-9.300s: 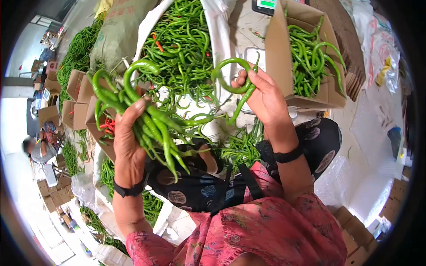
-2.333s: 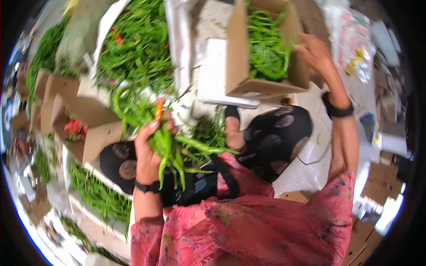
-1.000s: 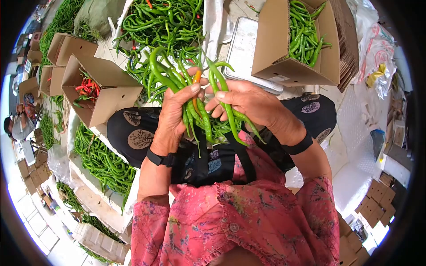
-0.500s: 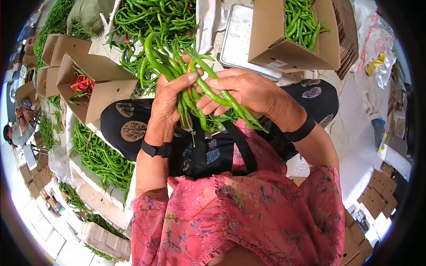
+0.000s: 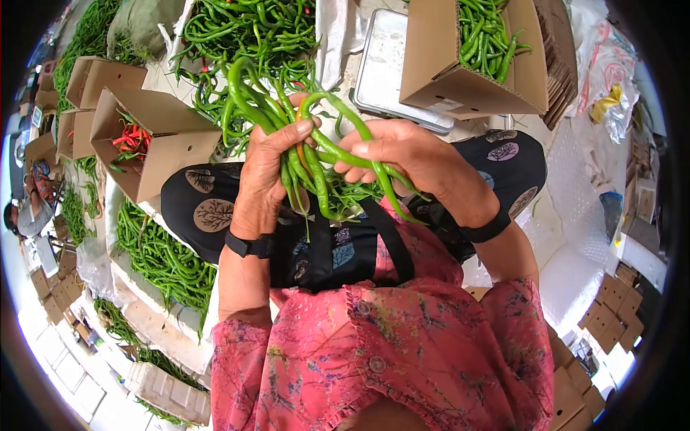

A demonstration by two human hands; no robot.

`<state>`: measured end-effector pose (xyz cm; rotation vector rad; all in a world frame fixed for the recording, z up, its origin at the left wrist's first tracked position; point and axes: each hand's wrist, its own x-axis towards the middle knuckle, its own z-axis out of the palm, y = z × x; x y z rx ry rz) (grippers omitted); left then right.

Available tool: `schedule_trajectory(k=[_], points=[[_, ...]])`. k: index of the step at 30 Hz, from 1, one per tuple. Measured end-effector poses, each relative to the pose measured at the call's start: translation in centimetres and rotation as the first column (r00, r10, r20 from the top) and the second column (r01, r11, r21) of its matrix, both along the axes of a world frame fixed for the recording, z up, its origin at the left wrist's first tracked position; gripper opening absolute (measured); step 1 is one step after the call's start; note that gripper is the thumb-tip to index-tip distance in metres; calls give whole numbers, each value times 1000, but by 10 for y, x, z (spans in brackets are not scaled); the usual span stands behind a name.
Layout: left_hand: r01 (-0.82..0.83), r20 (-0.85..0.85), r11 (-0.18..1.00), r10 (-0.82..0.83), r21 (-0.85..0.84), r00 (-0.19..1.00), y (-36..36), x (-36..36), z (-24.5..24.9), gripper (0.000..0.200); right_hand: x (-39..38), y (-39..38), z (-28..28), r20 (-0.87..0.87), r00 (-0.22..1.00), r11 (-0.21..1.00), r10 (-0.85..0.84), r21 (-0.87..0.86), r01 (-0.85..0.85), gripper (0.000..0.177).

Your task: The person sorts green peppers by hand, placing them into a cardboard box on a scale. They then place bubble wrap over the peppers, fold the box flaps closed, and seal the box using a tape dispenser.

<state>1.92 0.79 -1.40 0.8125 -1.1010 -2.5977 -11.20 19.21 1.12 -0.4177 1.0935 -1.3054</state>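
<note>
My left hand [image 5: 267,159] is closed around a bunch of long green chili peppers [image 5: 243,92], its thumb pressed across them. One pepper in the bunch has turned orange. To its right, my right hand [image 5: 410,156] has its fingers closed on long green chili peppers [image 5: 363,128] that cross over toward the bunch. One of these curves in an arch, and the tips stick out below my fingers. More green peppers [image 5: 353,192] lie in my lap beneath both hands.
A big heap of green peppers [image 5: 248,32] lies ahead. Right of it are a flat metal scale [image 5: 392,61] and a cardboard box [image 5: 431,68] holding green peppers. At left, another box [image 5: 162,158] holds red peppers, with a pepper-filled tray [image 5: 162,251] nearer. A person [image 5: 34,212] sits far left.
My right hand has shifted slightly right and down. The peppers in it have spread apart, one now arching away from the bunch. My left hand keeps its hold.
</note>
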Motion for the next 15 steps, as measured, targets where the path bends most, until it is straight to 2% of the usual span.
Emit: schedule_trajectory(k=[2, 4, 6, 7, 8, 11, 12, 14, 15], points=[[2, 24, 999, -1, -37, 1000, 2, -1, -1, 46, 4, 5, -5, -29, 999, 1000, -20, 13, 20, 42], [6, 8, 995, -7, 95, 1000, 2, -1, -1, 43, 6, 10, -7, -56, 998, 999, -37, 26, 39, 41], [-39, 14, 988, 37, 147, 999, -3, 1, -9, 40, 9, 12, -7, 27, 911, 902, -411, 153, 403, 39], [-51, -1, 979, 53, 199, 999, -4, 1, -10, 39, 13, 10, -4, 28, 833, 829, -552, 123, 545, 35], [-62, -16, 966, 68, 251, 998, -5, 2, -11, 37, 14, 10, -1, 31, 836, 833, -547, 119, 541, 35], [-58, 41, 979, 51, 193, 998, 2, 0, -13, 33, 23, 10, 20, -80, 937, 926, -339, 145, 348, 41], [-60, 62, 981, 49, 186, 997, 6, -2, -13, 33, 24, 5, 11, -209, 952, 940, -224, 211, 268, 47], [-21, 75, 974, 4, 225, 997, 12, -3, -15, 31, 46, -17, -15, -295, 884, 920, -362, 39, 390, 42], [-42, 71, 982, 30, 182, 997, 17, -4, -14, 29, 48, -23, -20, -297, 883, 919, -365, 36, 392, 42]])
